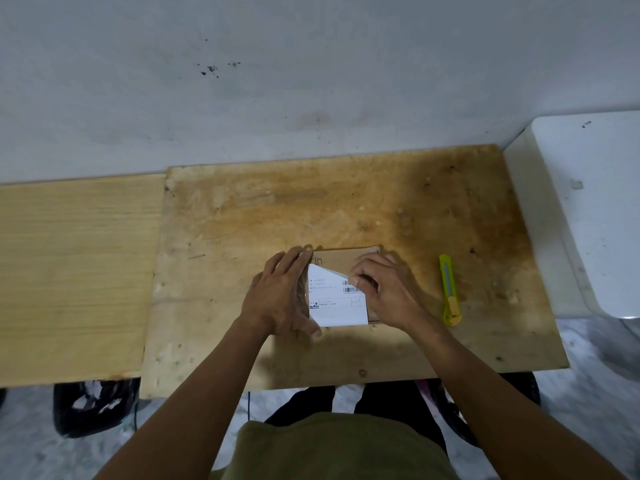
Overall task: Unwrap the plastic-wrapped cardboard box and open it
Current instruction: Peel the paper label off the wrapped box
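— Both hands are touching the cardboard box (341, 259) in the middle of the stained wooden board (346, 202). What is the left hand (280, 296) doing?

— It is lying flat with straight fingers, holding down the box's left side and hiding it.

— And the right hand (384, 289)?

— It is pinching the peeled corner of the white label (337, 299). I cannot make out any plastic wrap. A green cutter (449, 291) is lying just beside it.

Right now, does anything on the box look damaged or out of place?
Yes: the white shipping label on the cardboard box is partly peeled, its far right corner folded back under the right hand.
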The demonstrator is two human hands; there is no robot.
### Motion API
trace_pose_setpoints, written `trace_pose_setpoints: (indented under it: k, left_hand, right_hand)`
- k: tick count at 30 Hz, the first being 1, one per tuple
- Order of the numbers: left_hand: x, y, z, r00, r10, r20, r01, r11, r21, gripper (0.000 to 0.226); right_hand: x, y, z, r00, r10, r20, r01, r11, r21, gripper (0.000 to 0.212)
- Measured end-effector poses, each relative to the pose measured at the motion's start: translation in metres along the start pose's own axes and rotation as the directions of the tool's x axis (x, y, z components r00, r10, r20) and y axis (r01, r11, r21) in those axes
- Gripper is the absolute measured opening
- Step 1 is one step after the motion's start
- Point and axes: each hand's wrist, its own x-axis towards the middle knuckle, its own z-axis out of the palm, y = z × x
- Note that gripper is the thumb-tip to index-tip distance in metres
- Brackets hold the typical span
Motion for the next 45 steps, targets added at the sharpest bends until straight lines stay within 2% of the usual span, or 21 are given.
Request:
trace_pose_setpoints:
  k: [5, 11, 15, 19, 23, 26, 28, 30, 34, 37, 42, 45]
  left_hand:
    - [0.000, 0.001, -0.001, 1.000, -0.005, 0.002, 0.005, 1.000, -0.001, 0.152]
    - [0.000, 0.004, -0.003, 1.000, -0.009, 0.000, 0.009, 1.000, 0.009, 0.150]
    - [0.000, 0.004, -0.004, 1.000, -0.009, 0.007, 0.009, 1.000, -0.005, 0.149]
    - [0.000, 0.004, -0.004, 1.000, 0.003, 0.009, -0.003, 1.000, -0.004, 0.148]
    - [-0.001, 0.004, -0.004, 1.000, 0.011, 0.009, -0.011, 1.000, -0.009, 0.147]
    - [0.000, 0.003, -0.004, 1.000, 0.015, 0.010, -0.015, 1.000, -0.008, 0.147]
    - [0.000, 0.003, -0.003, 1.000, 0.020, 0.010, -0.020, 1.000, -0.006, 0.147]
    - [-0.001, 0.002, -0.003, 1.000, 0.021, 0.011, -0.021, 1.000, -0.007, 0.147]
    - [-0.001, 0.002, -0.003, 1.000, 0.028, 0.008, -0.027, 1.000, -0.007, 0.147]
    - [0.000, 0.001, -0.003, 1.000, 0.026, 0.010, -0.026, 1.000, -0.006, 0.148]
    - [-0.001, 0.001, -0.002, 1.000, 0.024, 0.000, -0.024, 1.000, -0.009, 0.147]
    - [0.000, 0.000, -0.002, 1.000, 0.028, -0.003, -0.028, 1.000, 0.001, 0.147]
  right_hand:
    - [-0.001, 0.003, -0.003, 0.998, 0.005, 0.058, -0.010, 0.996, 0.094, 0.008]
    - [-0.006, -0.005, -0.007, 0.990, 0.085, 0.115, -0.114, 0.952, 0.283, 0.008]
    - [-0.002, -0.015, -0.001, 0.975, 0.222, 0.023, -0.214, 0.904, 0.371, 0.013]
    - [0.002, -0.009, 0.013, 0.953, 0.281, -0.112, -0.249, 0.939, 0.237, 0.012]
    - [-0.005, -0.008, 0.016, 0.967, 0.134, -0.217, -0.143, 0.989, -0.030, 0.012]
    - [-0.005, -0.012, 0.016, 0.939, 0.292, -0.183, -0.289, 0.956, 0.045, 0.025]
    - [-0.004, -0.009, 0.017, 0.957, 0.216, -0.194, -0.227, 0.973, -0.036, 0.014]
    - [-0.006, -0.009, 0.016, 0.973, 0.130, -0.193, -0.157, 0.979, -0.131, 0.012]
    - [-0.006, -0.013, 0.017, 0.978, 0.151, -0.146, -0.186, 0.947, -0.261, 0.023]
    - [-0.002, -0.022, 0.017, 0.976, 0.196, -0.100, -0.217, 0.931, -0.294, 0.029]
    - [0.003, -0.029, 0.016, 0.986, 0.141, -0.089, -0.163, 0.924, -0.346, 0.011]
    - [0.002, -0.026, 0.018, 0.987, 0.137, -0.087, -0.159, 0.926, -0.344, 0.012]
